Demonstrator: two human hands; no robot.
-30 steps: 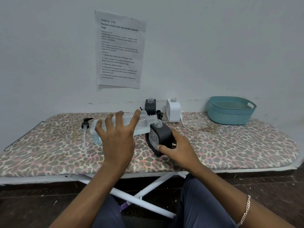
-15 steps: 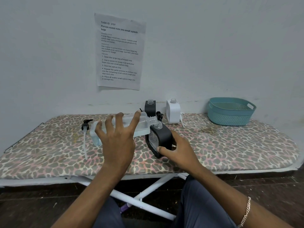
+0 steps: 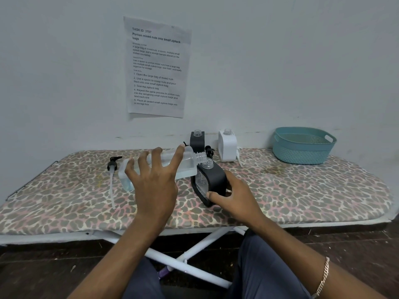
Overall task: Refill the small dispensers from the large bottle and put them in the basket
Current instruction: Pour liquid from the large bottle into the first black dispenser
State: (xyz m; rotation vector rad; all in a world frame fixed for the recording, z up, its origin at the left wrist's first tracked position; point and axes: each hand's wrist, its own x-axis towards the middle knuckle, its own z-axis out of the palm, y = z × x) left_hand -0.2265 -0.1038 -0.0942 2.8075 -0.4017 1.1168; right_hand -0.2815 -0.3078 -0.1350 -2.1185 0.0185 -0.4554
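Observation:
My left hand (image 3: 154, 180) grips the large clear bottle (image 3: 185, 164), which lies almost level with its open threaded neck over the mouth of a black small dispenser (image 3: 212, 180). My right hand (image 3: 234, 196) holds that dispenser from the right side, tilted a little on the board. Two more uncapped dispensers stand at the back by the wall, a black dispenser (image 3: 197, 140) and a white dispenser (image 3: 226, 145). The teal basket (image 3: 302, 154) sits at the far right.
A black pump head with a long white tube (image 3: 112, 180) lies on the leopard-print ironing board (image 3: 302, 190) to the left. Other pump heads (image 3: 209, 151) lie between the back dispensers. A printed sheet (image 3: 156, 65) hangs on the wall.
Almost nothing moved. The bottle's neck has stayed over the black dispenser's mouth and both hands keep their hold.

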